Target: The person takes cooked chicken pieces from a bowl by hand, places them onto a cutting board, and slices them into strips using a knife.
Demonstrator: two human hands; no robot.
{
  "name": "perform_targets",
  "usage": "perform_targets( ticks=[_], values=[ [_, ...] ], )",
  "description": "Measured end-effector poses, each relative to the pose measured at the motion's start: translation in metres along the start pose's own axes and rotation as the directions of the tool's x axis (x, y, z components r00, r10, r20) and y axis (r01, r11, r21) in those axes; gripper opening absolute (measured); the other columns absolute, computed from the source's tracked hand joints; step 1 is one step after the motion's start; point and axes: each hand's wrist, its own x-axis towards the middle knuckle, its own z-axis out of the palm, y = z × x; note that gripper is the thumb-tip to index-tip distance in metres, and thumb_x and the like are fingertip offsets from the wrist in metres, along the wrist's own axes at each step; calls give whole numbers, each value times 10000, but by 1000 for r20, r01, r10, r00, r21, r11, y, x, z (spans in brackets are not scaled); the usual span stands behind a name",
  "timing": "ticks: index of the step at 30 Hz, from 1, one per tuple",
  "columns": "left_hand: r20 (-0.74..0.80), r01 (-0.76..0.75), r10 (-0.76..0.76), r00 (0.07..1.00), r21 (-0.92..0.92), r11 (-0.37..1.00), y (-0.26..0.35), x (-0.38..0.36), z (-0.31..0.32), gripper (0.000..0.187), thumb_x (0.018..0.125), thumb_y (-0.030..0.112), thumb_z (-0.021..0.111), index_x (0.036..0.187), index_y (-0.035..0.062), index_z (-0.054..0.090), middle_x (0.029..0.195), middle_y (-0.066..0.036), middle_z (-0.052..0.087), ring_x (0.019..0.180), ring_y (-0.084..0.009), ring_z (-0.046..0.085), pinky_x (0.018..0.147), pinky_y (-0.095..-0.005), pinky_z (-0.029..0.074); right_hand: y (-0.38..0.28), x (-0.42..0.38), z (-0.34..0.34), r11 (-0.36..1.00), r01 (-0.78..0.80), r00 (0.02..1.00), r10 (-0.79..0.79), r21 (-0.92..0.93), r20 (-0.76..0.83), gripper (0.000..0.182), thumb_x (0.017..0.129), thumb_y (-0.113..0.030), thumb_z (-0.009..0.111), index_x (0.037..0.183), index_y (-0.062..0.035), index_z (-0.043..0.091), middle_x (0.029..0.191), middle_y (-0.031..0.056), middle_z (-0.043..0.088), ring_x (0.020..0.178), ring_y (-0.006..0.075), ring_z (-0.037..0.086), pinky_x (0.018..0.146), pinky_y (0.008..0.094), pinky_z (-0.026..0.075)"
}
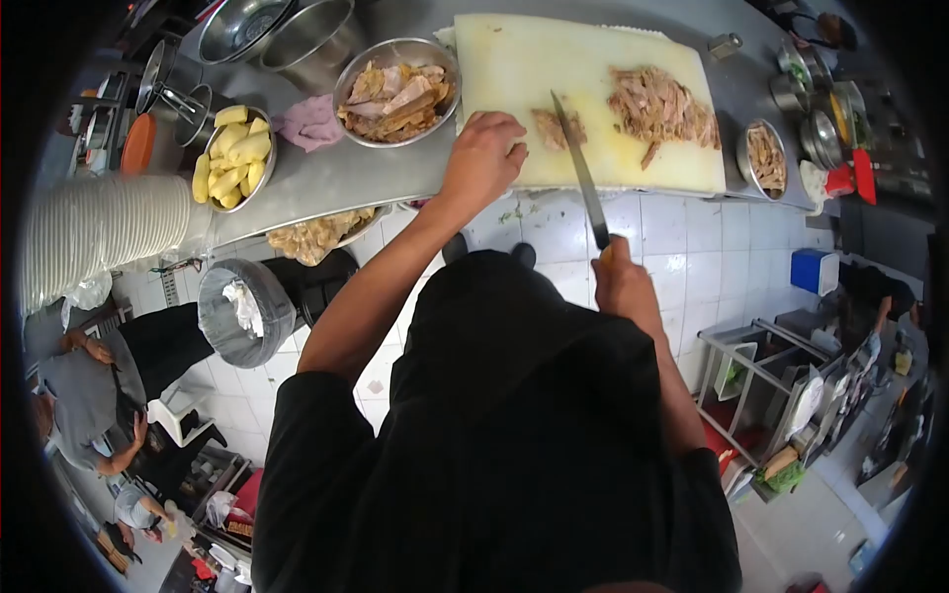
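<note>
Left hand [484, 158]: half-curled, seemingly empty, at cutting board [504, 64]'s left side.
Right hand [625, 285]: gripping knife [585, 180].
Meat piece [547, 127]: mid-board, crossed by blade, left of cut-meat pile [664, 105].
Sound cutting, I'd judge: meat steadied, knuckles tucked.

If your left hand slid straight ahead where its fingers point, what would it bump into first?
Probably the small piece of meat on the cutting board, just before the knife. The left hand's height is unclear, so it might pass over.
</note>
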Motion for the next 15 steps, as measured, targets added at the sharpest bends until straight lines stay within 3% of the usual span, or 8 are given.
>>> perform_targets(
  ticks=[5,8,11,15],
  values=[
    [-33,-3,3,999,5,1000,-2,-6,-4,160,771,87,676,913,26,716,1011,-108,675,1018,-307,590,916,-394,481,-34,-6,-26,979,-38,993,59,199,-98,336,929,-155,556,1204,-6,434,753,286,637,690,496,606,644,577,476],
    [-31,57,-58,998,-27,998,-3,-10,-9,177,783,100,692,940,19,709,1037,-113,681,1018,-309,602,924,-391,472,-8,-5,2,994,-98,992,102,-51,72,337,929,-154,564,1207,-12,437,748,274,640,681,490,605,646,575,477],
    [-35,63,-64,997,-34,997,-3,-12,-16,174,784,105,699,934,17,708,1037,-113,680,998,-305,613,916,-389,476,-3,-4,-3,1000,-20,999,21,-19,34,340,934,-161,561,1214,-12,438,745,271,639,680,489,605,642,569,480],
    [-65,73,-74,995,-22,997,-3,-18,-21,183,780,114,710,936,20,709,1031,-113,680,971,-304,628,891,-385,490,-40,-8,-30,988,-43,996,55,148,-74,339,934,-166,563,1212,-27,427,743,277,635,687,486,608,646,575,473]
  ],
)
